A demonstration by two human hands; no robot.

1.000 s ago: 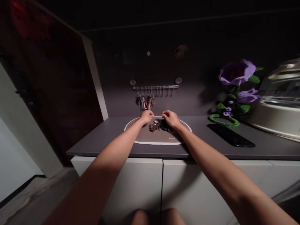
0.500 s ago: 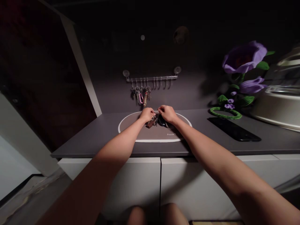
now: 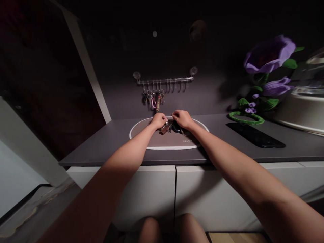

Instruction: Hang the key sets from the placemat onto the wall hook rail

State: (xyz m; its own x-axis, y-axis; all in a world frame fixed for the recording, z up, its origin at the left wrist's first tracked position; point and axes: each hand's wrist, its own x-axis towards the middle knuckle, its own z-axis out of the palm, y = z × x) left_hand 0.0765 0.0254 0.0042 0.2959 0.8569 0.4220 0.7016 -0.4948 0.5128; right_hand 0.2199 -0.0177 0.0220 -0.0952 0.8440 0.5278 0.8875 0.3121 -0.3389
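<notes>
Over an oval brown mat (image 3: pixel 157 140) with a white rim, my two hands are close together, fingers bent into pinches. My left hand (image 3: pixel 159 120) is closed on a bunch of keys, from which a brown fob (image 3: pixel 164 130) sticks out below. Close to its right, my right hand (image 3: pixel 183 118) is also closed, with a dark key fob (image 3: pixel 176 127) directly under its fingers. Small metal parts show between the brown and dark fobs. The exact grip of the right fingertips is partly hidden by the hand.
A clear hook rail (image 3: pixel 165 80) is fixed to the wall; key bunches (image 3: pixel 153 99) hang on its left hooks. At right on the counter (image 3: pixel 101 143) lie a black phone (image 3: pixel 255 135) and a green ring (image 3: pixel 246 118) with purple flowers (image 3: pixel 270 55), beside a white-based appliance (image 3: pixel 301 116).
The view has tilted and shifted slightly, so the counter and rail appear a little higher. Both hands stay in nearly the same place over the mat, still pinched.
</notes>
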